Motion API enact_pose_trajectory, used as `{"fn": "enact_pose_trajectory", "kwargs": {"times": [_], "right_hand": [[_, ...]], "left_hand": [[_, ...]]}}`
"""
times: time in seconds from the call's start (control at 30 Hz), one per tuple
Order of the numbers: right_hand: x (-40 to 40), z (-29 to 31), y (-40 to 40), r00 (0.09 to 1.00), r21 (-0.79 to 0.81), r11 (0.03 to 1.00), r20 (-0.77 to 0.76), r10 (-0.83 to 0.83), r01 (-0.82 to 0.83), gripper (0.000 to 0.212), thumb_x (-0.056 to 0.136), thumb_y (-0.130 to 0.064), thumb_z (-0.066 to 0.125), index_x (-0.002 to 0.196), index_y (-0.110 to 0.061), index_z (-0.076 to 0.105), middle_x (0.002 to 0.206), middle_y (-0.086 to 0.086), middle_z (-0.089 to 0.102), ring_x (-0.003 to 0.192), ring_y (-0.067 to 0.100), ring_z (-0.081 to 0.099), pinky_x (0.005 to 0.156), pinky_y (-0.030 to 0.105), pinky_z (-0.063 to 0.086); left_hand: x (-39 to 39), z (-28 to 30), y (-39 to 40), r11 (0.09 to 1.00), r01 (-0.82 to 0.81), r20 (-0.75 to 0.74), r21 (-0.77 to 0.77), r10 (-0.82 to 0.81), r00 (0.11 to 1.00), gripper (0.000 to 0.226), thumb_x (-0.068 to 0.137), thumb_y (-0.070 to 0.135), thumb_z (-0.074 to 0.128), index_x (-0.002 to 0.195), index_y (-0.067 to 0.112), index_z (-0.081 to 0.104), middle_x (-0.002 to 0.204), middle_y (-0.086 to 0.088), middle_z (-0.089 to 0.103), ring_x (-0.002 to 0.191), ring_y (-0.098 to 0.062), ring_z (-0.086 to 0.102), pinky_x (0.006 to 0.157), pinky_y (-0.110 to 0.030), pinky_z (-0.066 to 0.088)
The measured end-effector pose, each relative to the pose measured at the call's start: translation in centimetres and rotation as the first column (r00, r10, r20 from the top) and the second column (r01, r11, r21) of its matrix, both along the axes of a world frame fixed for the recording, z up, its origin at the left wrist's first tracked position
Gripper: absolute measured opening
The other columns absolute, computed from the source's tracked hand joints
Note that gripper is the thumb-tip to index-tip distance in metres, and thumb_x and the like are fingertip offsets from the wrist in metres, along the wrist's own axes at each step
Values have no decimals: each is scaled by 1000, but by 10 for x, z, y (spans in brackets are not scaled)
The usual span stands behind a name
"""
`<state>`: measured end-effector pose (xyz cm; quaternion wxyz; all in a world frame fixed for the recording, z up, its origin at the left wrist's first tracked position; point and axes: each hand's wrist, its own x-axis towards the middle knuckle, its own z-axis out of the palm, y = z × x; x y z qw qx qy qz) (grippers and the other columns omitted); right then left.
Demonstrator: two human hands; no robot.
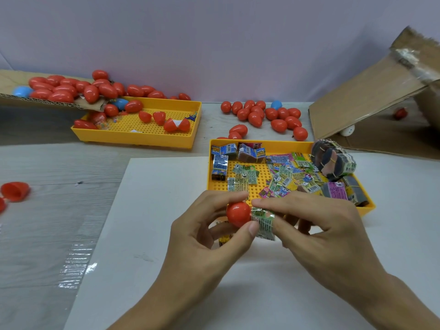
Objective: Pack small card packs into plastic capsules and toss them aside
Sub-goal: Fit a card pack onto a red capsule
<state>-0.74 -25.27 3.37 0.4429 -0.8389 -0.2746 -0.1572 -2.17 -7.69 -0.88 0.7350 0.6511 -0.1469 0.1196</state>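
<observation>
With my left hand [209,225] pinching the red capsule [238,213] near the tray [262,142] and my right hand [316,217] pinching the pack [264,222] at its mouth, I'd curl the pack tight before pushing in.

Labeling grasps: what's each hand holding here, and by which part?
Left hand pinches a red capsule half by its rounded shell. Right hand holds a card pack by its right end, feeding it into the half.
</observation>
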Motion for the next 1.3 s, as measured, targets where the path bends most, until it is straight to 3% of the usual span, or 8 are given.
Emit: {"fn": "enact_pose_trajectory", "kwargs": {"times": [0.3,0.43,0.53,0.73,1.03,1.2,1.3], "right_hand": [[0,-2,0,999,-14,1000,-28,-25,25,22,82,-19,69,101,-26,76,73,-15,67,61,9,60,49,13,42],[-1,-3,0,997,36,998,-61,-45,47,22,78,-10,69,94,-24,75,73,-11,66,57,12,62,44,24,45],[-2,-1,1,999,12,1000,-48,-20,21,13,80,-15,70,89,-21,76,74,-15,68,60,9,64,44,26,46],[-2,-1,3,999,-9,1000,-32,6,-7,14,82,-16,70,93,-19,79,77,-12,69,64,12,62,43,32,43],[-2,-3,3,999,9,999,-9,-44,44,15,83,-16,68,94,-16,79,71,-9,67,57,9,60,45,26,44],[-2,-4,3,997,-9,997,19,-71,71,13,81,-12,69,90,-14,79,69,-9,66,58,6,58,52,11,39],[-1,-4,2,996,-29,997,48,-75,76,13,80,-9,70,90,-13,79,69,-8,66,59,6,56,54,10,39]], "left_hand": [[-1,-2,0,999,-36,39,37,35,999,38,80,15,74,117,26,73,109,2,65,104,-26,68,81,-30,60],[-2,-1,-1,997,-47,40,68,44,998,34,79,15,74,112,27,73,105,2,65,100,-28,67,78,-30,60],[-3,-1,0,995,-74,45,66,71,996,30,79,17,73,107,28,73,102,2,65,96,-29,68,76,-30,60],[-1,-1,2,992,-108,25,64,107,994,28,79,21,71,104,30,73,102,3,66,97,-25,69,76,-24,59],[-3,-1,0,998,-50,19,33,50,999,35,84,20,68,118,30,72,109,2,64,108,-24,66,80,-26,59],[-3,-2,-1,998,-57,34,12,57,998,41,81,18,73,121,28,71,110,-2,64,106,-25,67,82,-28,59],[-2,-3,-1,998,-66,49,6,66,997,43,79,17,75,121,28,71,110,-1,65,104,-24,69,82,-28,60]]}}
